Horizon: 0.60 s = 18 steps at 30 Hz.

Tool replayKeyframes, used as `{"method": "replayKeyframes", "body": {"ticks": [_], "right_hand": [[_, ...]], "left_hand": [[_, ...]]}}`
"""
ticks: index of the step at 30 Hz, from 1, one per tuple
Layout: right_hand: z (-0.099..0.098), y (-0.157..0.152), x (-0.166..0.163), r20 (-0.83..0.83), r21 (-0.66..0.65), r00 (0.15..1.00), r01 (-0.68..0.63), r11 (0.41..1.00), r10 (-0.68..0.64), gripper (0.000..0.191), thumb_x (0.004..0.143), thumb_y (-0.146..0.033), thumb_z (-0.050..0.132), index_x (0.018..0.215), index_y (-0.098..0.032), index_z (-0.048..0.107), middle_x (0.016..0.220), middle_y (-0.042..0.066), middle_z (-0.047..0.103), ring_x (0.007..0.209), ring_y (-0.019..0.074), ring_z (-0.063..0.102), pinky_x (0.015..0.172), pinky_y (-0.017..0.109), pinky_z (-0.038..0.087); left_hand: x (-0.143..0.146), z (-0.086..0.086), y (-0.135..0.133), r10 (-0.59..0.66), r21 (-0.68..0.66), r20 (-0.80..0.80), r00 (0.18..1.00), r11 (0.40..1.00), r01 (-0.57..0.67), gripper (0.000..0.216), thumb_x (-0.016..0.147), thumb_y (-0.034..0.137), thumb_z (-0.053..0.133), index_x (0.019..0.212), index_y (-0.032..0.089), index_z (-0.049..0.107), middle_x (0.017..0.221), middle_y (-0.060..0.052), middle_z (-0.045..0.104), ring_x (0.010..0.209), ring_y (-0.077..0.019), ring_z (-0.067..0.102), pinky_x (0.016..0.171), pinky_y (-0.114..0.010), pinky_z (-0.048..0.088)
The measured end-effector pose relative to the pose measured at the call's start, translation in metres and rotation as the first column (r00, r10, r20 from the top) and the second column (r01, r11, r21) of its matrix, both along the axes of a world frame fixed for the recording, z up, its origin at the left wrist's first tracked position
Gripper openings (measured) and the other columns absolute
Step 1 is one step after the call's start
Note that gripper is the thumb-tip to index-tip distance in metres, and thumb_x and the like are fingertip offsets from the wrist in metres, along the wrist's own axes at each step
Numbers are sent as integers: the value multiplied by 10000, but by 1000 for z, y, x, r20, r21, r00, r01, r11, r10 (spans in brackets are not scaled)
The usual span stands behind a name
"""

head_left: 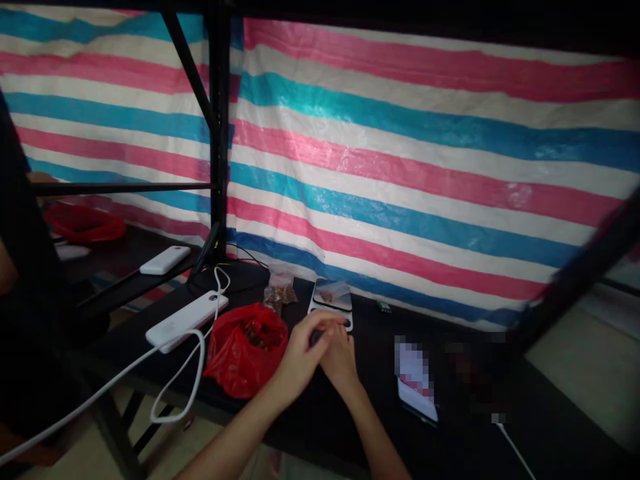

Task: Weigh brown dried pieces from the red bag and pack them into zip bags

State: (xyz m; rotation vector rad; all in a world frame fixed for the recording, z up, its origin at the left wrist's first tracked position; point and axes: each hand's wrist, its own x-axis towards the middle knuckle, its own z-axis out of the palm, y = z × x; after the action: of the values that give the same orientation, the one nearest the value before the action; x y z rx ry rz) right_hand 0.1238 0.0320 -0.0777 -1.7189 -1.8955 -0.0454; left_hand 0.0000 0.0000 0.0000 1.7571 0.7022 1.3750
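Over the black table, my left hand (304,339) and my right hand (340,357) are pressed together, fingers curled over one another. A dark patch shows between them; I cannot tell if it is a held thing or shadow. Just left of my hands lies an open red plastic bag (227,363) with small brownish pieces (261,335) in it. Right behind my hands is a flat white device (311,309) with a small clear bag (337,291) on top. A clear bag of small brownish pieces (281,293) lies behind the red bag.
A white power strip (185,321) with a looping white cable (199,373) lies to the left. To the right lies a phone (419,393), partly blurred out. Black frame bars (219,127) and a striped plastic sheet (400,160) stand behind the black table (370,427).
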Motion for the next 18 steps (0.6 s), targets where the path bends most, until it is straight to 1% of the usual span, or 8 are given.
{"method": "replayKeyframes", "body": {"ticks": [3,5,8,10,12,15,16,18], "right_hand": [[-6,3,11,-47,-7,999,7,1000,-7,302,677,-194,567,975,-236,590,1003,63,633,991,288,541,800,411,393],[-11,6,21,-179,11,984,-18,1000,19,361,672,-154,543,1021,-247,553,940,36,643,929,255,580,780,386,422],[-18,11,32,-430,91,901,-13,996,51,430,674,-127,505,1089,-229,460,867,21,641,812,215,624,736,346,470],[-22,15,36,-541,144,841,66,987,22,408,673,-131,501,1066,-216,432,880,36,640,813,217,631,737,345,484],[-23,18,37,-606,183,796,143,973,-3,375,667,-139,513,1022,-214,419,911,57,641,837,224,631,749,349,489],[-20,21,42,-665,206,747,159,966,19,320,651,-149,543,940,-219,425,889,54,651,831,221,635,748,340,494],[-18,22,44,-676,206,736,151,967,29,298,646,-155,554,912,-219,436,877,49,654,830,217,635,752,336,493],[-11,26,50,-695,207,718,143,968,43,262,643,-178,575,883,-212,476,881,44,656,842,211,629,762,329,489]], "left_hand": [[27,-2,71,250,125,-131,959,964,-234,247,821,233,418,1000,160,571,1016,-78,587,962,-201,516,855,-302,385],[47,-14,113,402,206,-317,859,913,-351,302,783,232,481,1061,134,541,1077,-104,555,1047,-241,459,911,-346,339],[76,-31,158,460,258,-542,703,887,-382,525,734,327,573,1185,85,457,1191,-174,483,1121,-305,396,915,-400,315],[90,-40,177,437,250,-609,662,898,-362,628,693,385,621,1201,60,445,1201,-210,476,1142,-331,380,940,-424,275],[99,-46,190,382,206,-633,674,922,-329,599,646,393,667,1126,67,519,1141,-212,530,1127,-344,405,960,-437,240],[105,-51,204,326,140,-624,710,941,-309,401,649,344,671,963,100,616,999,-182,620,1043,-337,498,940,-441,267],[105,-51,207,311,109,-595,741,945,-309,377,662,340,660,950,99,624,970,-178,633,1009,-331,527,917,-434,298],[100,-51,211,234,6,-475,848,965,-263,416,680,358,643,996,88,611,972,-172,642,963,-306,567,863,-394,365]]}}
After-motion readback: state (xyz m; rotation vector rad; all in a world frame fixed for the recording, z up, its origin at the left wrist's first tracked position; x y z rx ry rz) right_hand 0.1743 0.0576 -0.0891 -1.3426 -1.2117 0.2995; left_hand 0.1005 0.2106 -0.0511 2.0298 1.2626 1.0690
